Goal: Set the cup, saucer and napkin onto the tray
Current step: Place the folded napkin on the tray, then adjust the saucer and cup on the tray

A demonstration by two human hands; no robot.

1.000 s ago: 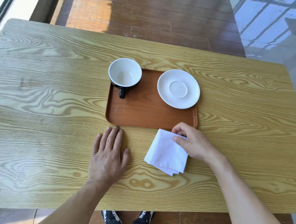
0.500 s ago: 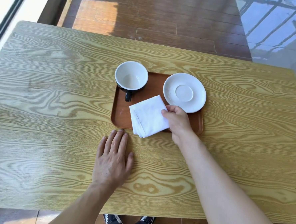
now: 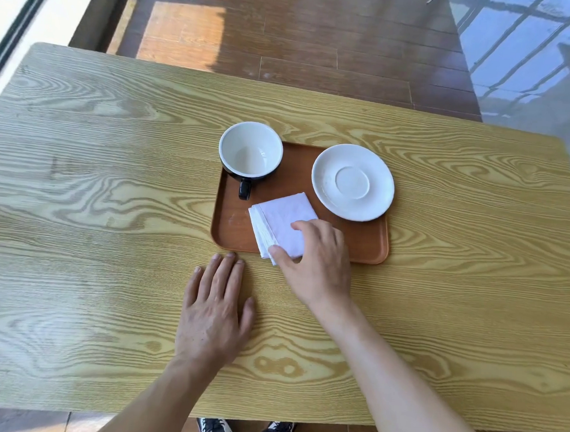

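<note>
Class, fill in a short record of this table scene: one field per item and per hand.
tray: brown rectangular tray on wooden table
cup: black cup with white inside, upright, tray's far left corner
saucer: white round saucer, far right, overhanging rim
napkin: folded white napkin, near edge
right hand: fingers on napkin
left hand: flat on table

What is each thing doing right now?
cup: upright, empty, on the tray
saucer: empty, on the tray
napkin: folded, on the tray
tray: flat on the table
left hand: flat, open
right hand: fingers on the napkin
</note>
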